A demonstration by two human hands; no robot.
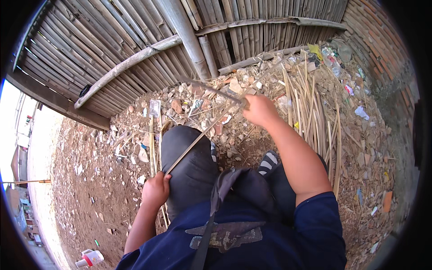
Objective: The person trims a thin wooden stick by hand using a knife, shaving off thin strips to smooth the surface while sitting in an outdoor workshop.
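Note:
A long, thin bamboo strip slants across my right-of-left knee from my left hand, whose fingers are closed round its near end. My right hand is closed too, gripping a knife with a long dark blade that points up and left. The blade crosses the strip right at that hand. Beyond the crossing, the strip's far end runs on toward the upper right, blurred. The knife's handle is hidden in my fist.
Split bamboo strips lie in a pile to my right, and a few more lie beside my left knee. Ahead stands a bamboo fence; a brick wall rises at the right. Rubble and litter cover the ground. A clear plastic container lies lower left.

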